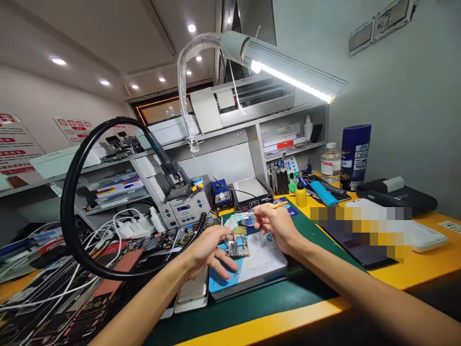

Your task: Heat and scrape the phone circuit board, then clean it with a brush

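the circuit board (pixel 236 248) is over the mat (pixel 259 296), a hose (pixel 66 211) left, a can (pixel 355 156) and a bottle (pixel 330 166) right.

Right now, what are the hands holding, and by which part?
The left hand holds a small, flat, silvery circuit board by its left edge. The right hand grips a slender, golden, sticklike tool partway along its shaft.

Just one cam here, worn on the head, so you're looking out over the wearer's forearms (pixel 151 305). It faces forward and a bit down, with the left hand (pixel 207 250) and right hand (pixel 279 223) pretty near, around mid-frame. Wide view too: desk (pixel 428 269) close up below, shelves (pixel 258 149) farther back, even ceiling (pixel 90 43) up top.
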The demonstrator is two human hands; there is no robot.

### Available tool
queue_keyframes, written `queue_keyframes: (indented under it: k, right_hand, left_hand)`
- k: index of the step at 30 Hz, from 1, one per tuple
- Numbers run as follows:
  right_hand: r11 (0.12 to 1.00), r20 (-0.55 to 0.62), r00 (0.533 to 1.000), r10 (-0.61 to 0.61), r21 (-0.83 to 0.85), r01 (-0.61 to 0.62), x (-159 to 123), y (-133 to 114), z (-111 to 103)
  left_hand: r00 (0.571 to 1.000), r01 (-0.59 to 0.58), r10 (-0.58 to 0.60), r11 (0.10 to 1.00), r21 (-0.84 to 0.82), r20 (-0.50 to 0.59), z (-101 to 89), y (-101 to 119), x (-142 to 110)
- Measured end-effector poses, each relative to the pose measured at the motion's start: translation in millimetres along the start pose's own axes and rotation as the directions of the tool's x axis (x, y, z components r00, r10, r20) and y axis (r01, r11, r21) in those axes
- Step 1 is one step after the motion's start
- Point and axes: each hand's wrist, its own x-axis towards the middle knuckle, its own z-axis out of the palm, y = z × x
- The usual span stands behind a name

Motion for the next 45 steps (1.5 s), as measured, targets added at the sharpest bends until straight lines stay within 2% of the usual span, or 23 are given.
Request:
queue_keyframes:
  k: [8,12,17,20,24,28,32,36,39,41,42,44,45]
  right_hand:
    - [0.999,-0.016,0.999,0.042,0.034,-0.042,6.3,4.3,0.2]
    - [0.996,-0.037,0.997,0.072,0.061,-0.069,8.0,1.7,1.0]
    - [0.993,-0.063,0.994,0.091,0.085,-0.086,9.0,0.2,0.2]
    - [0.991,-0.052,0.994,0.101,0.097,-0.095,8.1,-2.0,1.9]
    - [0.99,-0.009,0.994,0.106,0.097,-0.104,2.6,-5.4,7.1]
    - [0.99,0.059,0.99,0.128,0.053,-0.131,-6.2,-7.1,12.8]
    - [0.99,0.131,0.982,0.134,0.015,-0.137,-14.0,-6.5,15.0]
    - [0.981,0.228,0.966,0.121,-0.178,-0.081,-21.5,-5.1,14.9]
    - [0.943,0.225,0.963,0.148,-0.324,-0.069,-27.4,-5.9,17.0]
    - [0.925,0.202,0.973,0.112,-0.38,-0.027,-30.6,-6.5,18.4]
    - [0.912,0.178,0.983,0.052,-0.41,0.026,-31.9,-6.2,18.5]
    - [0.861,0.118,0.985,-0.124,-0.481,0.166,-34.2,-3.0,17.1]
    - [0.824,0.102,0.971,-0.216,-0.515,0.237,-35.4,0.3,15.8]
  left_hand:
    - [0.999,0.038,-0.032,0.985,0.169,-0.041,-17.2,-11.1,12.2]
    - [0.999,0.031,-0.025,0.956,0.292,-0.026,-25.7,-19.3,22.2]
    - [0.999,-0.043,0.047,0.921,0.387,0.0,-32.1,-28.8,26.9]
    - [0.987,-0.133,0.156,0.911,0.39,-0.03,-38.9,-32.5,23.2]
    - [0.935,-0.29,0.343,0.889,0.355,-0.095,-48.3,-39.6,20.1]
    - [0.888,-0.379,0.442,0.86,0.343,-0.126,-49.1,-48.2,20.1]
    - [0.84,-0.459,0.532,0.798,0.391,-0.101,-41.6,-50.9,17.1]
    - [0.819,-0.491,0.571,0.751,0.441,-0.062,-35.4,-51.4,14.8]
    - [0.794,-0.513,0.603,0.73,0.451,-0.074,-35.4,-52.3,14.7]
    - [0.747,-0.534,0.65,0.713,0.454,-0.143,-37.8,-53.1,14.4]
    - [0.712,-0.541,0.674,0.705,0.458,-0.196,-39.7,-53.7,14.2]
    - [0.629,-0.544,0.711,0.692,0.474,-0.314,-44.5,-56.5,13.8]
    - [0.589,-0.541,0.723,0.685,0.487,-0.362,-47.1,-58.6,13.6]
